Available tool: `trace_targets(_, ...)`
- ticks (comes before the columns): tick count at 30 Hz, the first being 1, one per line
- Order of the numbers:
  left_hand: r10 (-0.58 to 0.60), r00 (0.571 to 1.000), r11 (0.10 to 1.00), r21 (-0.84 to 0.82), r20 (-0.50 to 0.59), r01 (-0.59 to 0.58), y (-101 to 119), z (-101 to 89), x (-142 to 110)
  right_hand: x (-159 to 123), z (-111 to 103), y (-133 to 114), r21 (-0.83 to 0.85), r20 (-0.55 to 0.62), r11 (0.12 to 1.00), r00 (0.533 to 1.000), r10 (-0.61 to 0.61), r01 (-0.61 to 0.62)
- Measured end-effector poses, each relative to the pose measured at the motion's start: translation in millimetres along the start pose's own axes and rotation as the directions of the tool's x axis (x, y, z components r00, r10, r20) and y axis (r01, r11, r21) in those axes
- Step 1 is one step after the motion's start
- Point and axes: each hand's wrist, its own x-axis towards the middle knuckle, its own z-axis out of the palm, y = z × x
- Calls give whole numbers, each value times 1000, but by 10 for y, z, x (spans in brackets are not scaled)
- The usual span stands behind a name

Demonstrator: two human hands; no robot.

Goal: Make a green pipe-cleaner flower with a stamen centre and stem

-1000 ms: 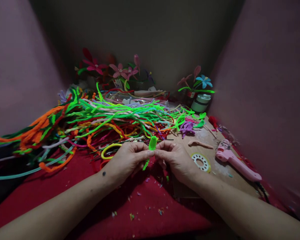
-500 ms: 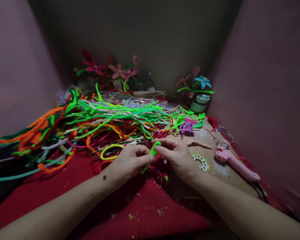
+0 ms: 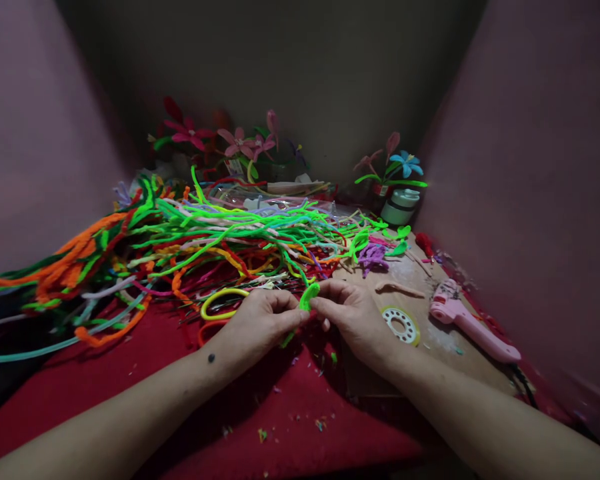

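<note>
A bright green pipe-cleaner leaf [image 3: 309, 296] stands between my two hands over the table, its tip curving to the right. My left hand [image 3: 270, 319] pinches its lower end between thumb and fingers, and a short green tail shows below that grip. My right hand [image 3: 347, 310] is closed on the leaf's right side, thumb against its edge. The curled fingers under both hands are partly hidden. Just left of my left hand lie scissors with a yellow handle loop [image 3: 223, 303] and an orange one, their blades out of sight.
A heap of coloured pipe cleaners [image 3: 230, 230] spreads behind my hands. At right, a board [image 3: 370, 373] carries a tape-like white ring [image 3: 399, 325], a pink glue gun [image 3: 473, 327] and purple pieces [image 3: 373, 257]. Behind stand a jar [image 3: 400, 207] and pipe-cleaner flowers [image 3: 237, 142]. Scraps dot the red cloth [image 3: 220, 407].
The leaf has turned from facing me to a narrower, right-curving side view. My right fingers have shifted along its edge, while my left hand keeps its pinch at the base.
</note>
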Motion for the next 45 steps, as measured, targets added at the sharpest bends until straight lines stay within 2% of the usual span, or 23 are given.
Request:
trace_targets(5, 15, 1000, 1000, -4, 6, -15, -25, 13, -8, -28, 12, 27, -37, 72, 999, 997, 22, -19)
trace_targets(7, 16, 1000, 1000, -11, 16, -16, -38, 21, -11, -35, 7, 32, -86, 57, 996, 998, -12, 17)
trace_targets(11, 54, 997, 998, -40, 58, -52, -71, 23, -5, -40, -8, 11, -231, -15, 961, 987, -162, 154)
trace_targets(16, 61, 998, 996, -67, 30, -59, -72, 12, -2, -56, 0, -16, -178, 50, 975, 991, -126, 133)
trace_targets(21, 79, 997, 996, -34, 0, -79, -20, 19, -15, -68, -7, -17, -241, -36, 947, 973, -229, 214)
trace_targets(23, 73, 997, 996, -61, 11, -72, -7, 25, -22, -62, -9, -8, -191, -34, 966, 982, -187, 177)
trace_targets(26, 59, 998, 991, -118, 26, -56, -8, 33, -30, -50, -4, 16, -71, 52, 996, 997, -48, 52)
trace_targets(28, 47, 998, 990, -134, 29, -43, -21, 36, -31, -49, 1, 30, -37, 74, 999, 997, -11, 14)
trace_targets(32, 30, 998, 988, -154, 49, -22, -70, 35, -15, -69, 6, 25, -48, 26, 997, 998, -56, 57)
trace_targets(36, -5, 996, 972, -233, 85, 25, -121, 41, 0, -91, 8, -3, -191, -14, 958, 975, -220, 213)
trace_targets(38, -17, 996, 966, -257, 88, 39, -136, 43, 3, -91, 11, -6, -221, -25, 944, 966, -257, 245)
trace_targets(45, 41, 994, 970, -243, 100, -16, -132, 14, 18, -57, 13, 25, -34, -14, 991, 992, -127, 126)
